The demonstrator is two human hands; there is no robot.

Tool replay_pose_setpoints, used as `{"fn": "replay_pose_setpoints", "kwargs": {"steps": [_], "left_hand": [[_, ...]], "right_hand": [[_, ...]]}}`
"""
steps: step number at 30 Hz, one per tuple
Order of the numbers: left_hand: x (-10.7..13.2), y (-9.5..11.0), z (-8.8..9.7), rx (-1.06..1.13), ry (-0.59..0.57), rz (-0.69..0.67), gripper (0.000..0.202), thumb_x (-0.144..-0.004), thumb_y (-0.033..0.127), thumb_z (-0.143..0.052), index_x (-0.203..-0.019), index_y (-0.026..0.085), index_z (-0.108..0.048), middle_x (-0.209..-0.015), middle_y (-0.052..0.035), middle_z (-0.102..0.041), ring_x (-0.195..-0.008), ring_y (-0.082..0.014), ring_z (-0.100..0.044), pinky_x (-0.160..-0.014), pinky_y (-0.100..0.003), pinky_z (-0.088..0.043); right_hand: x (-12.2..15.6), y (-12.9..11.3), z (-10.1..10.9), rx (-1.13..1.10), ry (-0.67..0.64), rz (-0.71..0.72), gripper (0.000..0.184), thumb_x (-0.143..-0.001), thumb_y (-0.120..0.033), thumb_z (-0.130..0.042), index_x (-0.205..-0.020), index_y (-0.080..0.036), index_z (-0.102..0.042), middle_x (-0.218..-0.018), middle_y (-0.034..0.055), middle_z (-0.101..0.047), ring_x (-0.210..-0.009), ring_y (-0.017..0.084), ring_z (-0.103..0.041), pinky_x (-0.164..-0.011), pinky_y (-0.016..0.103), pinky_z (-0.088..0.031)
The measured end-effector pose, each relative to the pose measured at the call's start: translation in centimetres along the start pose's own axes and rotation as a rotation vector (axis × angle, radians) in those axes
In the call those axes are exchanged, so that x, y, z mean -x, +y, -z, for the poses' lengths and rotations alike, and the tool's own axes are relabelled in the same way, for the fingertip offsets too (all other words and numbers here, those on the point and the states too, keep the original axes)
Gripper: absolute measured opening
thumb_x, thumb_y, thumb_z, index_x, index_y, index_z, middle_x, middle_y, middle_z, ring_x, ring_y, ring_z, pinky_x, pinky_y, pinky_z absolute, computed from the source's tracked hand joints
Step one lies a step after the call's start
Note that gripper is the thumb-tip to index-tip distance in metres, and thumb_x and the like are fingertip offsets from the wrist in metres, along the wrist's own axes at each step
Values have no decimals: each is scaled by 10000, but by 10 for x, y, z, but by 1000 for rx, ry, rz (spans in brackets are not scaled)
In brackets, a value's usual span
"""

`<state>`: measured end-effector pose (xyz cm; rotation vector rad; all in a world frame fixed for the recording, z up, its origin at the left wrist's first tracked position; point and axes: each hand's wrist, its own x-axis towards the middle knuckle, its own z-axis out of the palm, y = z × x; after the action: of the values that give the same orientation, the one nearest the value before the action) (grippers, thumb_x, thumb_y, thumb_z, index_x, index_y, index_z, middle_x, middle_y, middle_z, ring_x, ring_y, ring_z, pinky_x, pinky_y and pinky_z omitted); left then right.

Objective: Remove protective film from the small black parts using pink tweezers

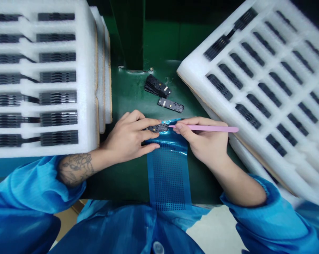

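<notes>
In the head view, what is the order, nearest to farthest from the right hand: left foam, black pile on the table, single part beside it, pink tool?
From the right hand:
1. Pink tool: in its grip.
2. Single part: beyond the hand, leftward.
3. Black pile: farther beyond, leftward.
4. Left foam: far left.

film (pixel 172 138) glare, blurry pic edges

1. I have the left hand (pixel 130 135) palm down, index and middle fingers (pixel 149 122) stretched rightward, thumb apart just below them; grip or mere rest, I can't make out from here.
2. Behind those fingers, my tattooed left forearm (pixel 78 167) slants in from lower left.
3. My right hand (pixel 208 141) is near the left fingertips, thumb and index pinched.
4. My right forearm (pixel 242 185) slopes down and right from its fingers.
</notes>
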<state>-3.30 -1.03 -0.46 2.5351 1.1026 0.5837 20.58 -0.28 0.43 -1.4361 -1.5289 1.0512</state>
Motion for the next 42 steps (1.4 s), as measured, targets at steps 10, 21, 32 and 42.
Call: {"fn": "replay_pose_setpoints", "kwargs": {"steps": [10, 21, 32, 42], "left_hand": [[0, 1, 0, 7, -2, 12, 245, -909, 441, -710, -1050, 250, -772, -1312, -24, -688, -1016, -231, -570, -825, -409, -463], [1, 1, 1, -21, -30, -29, 269, -923, 455, -687, -1094, 263, -764, -1330, -20, -671, -1035, -235, -555, -847, -410, -461], [3, 2, 0, -40, -28, -28, 273, -926, 467, -680, -1096, 269, -758, -1349, 10, -659, -1048, -242, -545, -836, -407, -446], [0, -1, -1, -20, -5, -36, 249, -947, 448, -658, -1080, 271, -773, -1339, -2, -672, -1028, -219, -545, -832, -387, -450]], "right_hand": [[-1, -2, 2, 37, -9, 5, 78, -799, -291, -818, -803, -219, -785, -744, 28, -773, -633, 175, -701, -545, 291, -567], [-3, 8, 1, 318, -225, 590, 164, -892, -253, -737, -1050, -284, -770, -1072, 43, -795, -975, 247, -741, -864, 427, -592], [-7, 12, 26, 488, -26, 730, 411, -841, -138, -761, -1199, -337, -721, -1163, 40, -773, -961, 275, -736, -815, 451, -593], [-5, 3, 16, 143, -73, 459, 352, -981, -318, -618, -1330, -335, -666, -1182, 59, -761, -934, 239, -728, -822, 425, -599]]}}
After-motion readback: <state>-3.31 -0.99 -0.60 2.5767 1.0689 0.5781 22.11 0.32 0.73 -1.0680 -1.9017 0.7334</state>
